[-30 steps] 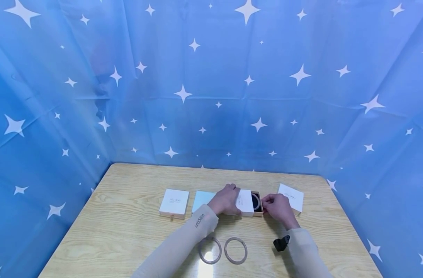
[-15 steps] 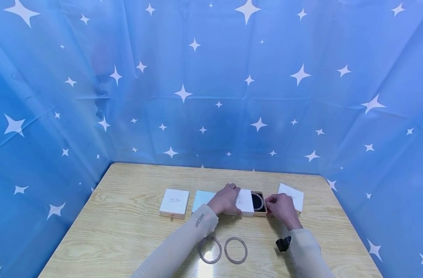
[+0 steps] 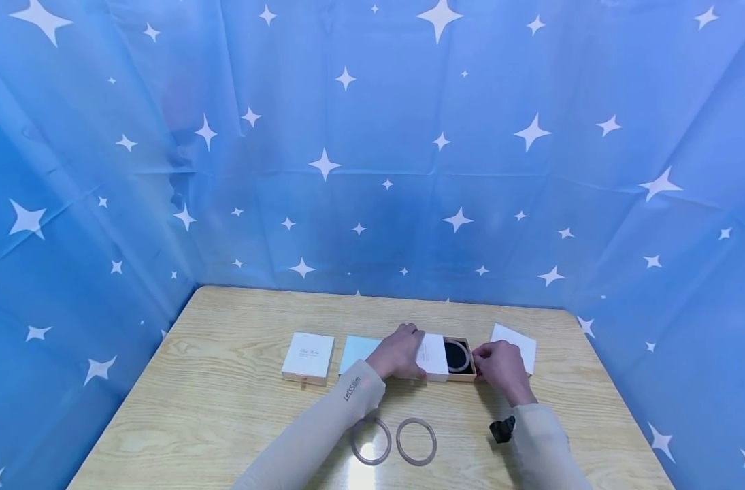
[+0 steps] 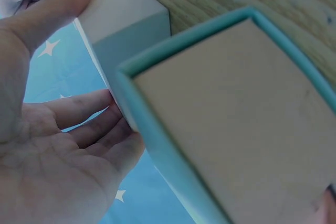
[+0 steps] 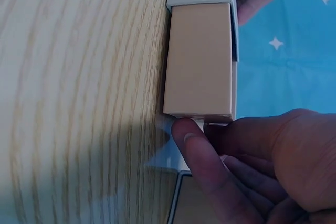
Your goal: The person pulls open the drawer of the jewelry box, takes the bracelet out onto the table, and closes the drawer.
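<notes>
Our left hand (image 3: 399, 352) spans and grips the white sleeve (image 3: 434, 357); right hand (image 3: 502, 365) pinches the tab (image 5: 200, 124) of the drawer (image 5: 198, 59). Opening step, we judge; next calls for steady, straight pulling.

Two hands close together in the lower half of the head view.
The left forearm (image 3: 323, 435) slants up from the bottom edge, its left hand (image 3: 399, 351) gripping between spread thumb and fingers; the right forearm (image 3: 542, 446), lower right, leads to a right hand (image 3: 503, 367) pinching at the fingertips.

Obstacle: white box (image 3: 520, 341) beyond right grip (image 3: 503, 369)
</notes>
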Tool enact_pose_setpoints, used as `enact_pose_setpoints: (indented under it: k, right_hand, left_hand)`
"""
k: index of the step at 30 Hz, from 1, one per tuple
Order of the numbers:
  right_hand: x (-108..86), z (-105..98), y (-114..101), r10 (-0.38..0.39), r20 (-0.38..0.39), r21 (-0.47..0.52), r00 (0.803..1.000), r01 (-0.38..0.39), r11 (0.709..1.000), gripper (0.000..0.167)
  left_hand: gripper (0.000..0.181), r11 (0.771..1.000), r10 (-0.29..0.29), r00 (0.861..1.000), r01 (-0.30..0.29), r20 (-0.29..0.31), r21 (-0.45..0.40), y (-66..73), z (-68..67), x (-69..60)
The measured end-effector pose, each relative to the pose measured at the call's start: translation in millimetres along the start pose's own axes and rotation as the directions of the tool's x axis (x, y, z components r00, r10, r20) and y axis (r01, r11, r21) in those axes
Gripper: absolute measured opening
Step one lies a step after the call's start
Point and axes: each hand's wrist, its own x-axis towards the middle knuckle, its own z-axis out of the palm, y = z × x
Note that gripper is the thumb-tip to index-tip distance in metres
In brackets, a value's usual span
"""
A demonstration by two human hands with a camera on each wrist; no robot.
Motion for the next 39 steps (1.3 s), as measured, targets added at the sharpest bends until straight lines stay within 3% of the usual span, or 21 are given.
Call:
enact_pose_setpoints:
  k: [24,39]
  right_hand:
    - [1.2,-9.0,3.6,0.023,0.007,-0.04,1.0,-0.023,0.999,0.017]
    - [3.1,-8.6,4.6,-0.021,-0.019,-0.129,1.0,0.018,0.991,0.017]
  left_hand:
    - [0.092,1.0,-0.019,1.0,0.019,-0.007,-0.021,1.6,-2.6,-1.8]
    - [0.094,0.999,-0.019,1.0,0.019,-0.006,-0.037,1.1,-1.7,-3.2]
